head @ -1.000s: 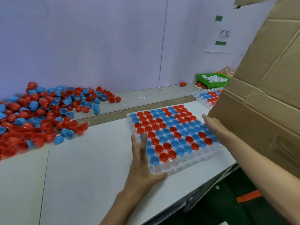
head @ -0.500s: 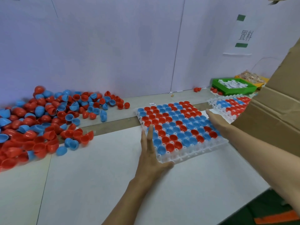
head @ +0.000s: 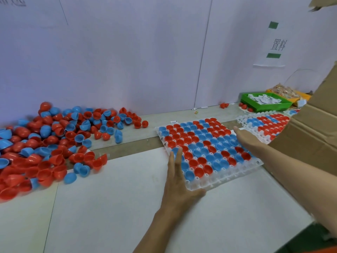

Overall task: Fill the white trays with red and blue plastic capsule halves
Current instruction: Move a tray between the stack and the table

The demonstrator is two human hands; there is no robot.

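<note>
Comparing with the frame half a second earlier, the filled white tray point(head: 209, 152) lies a little farther toward the worktop's back edge and right side, its far corners now over the brown seam between the two white panels; both hands moved with it. Left hand point(head: 179, 181): flat, fingers straight and released, pressed along the tray's left edge with the thumb at its near-left corner. Right hand point(head: 246, 139): flat, fingers straight, laid against the tray's right edge, holding nothing in a curl. Tray contents: red and blue capsule halves point(head: 200, 143) seated open side up in nearly every cell, the nearest row of cells showing bare white plastic. Second tray point(head: 264, 125): just beyond the first at the right, also holding red and blue halves, its right part hidden by the cardboard box point(head: 313, 132). That box stands at the worktop's right edge and blocks the way past the second tray; it covers less of the view than before. Loose capsule halves point(head: 51, 143): a large heap, red and blue mixed, at the left side against the back wall. Green bin point(head: 266, 103): back-right corner, holding white paper slips. Orange bin point(head: 288, 93): behind it, contents unclear. Paper sign point(head: 273, 42): on the wall above, with green bars.
</note>
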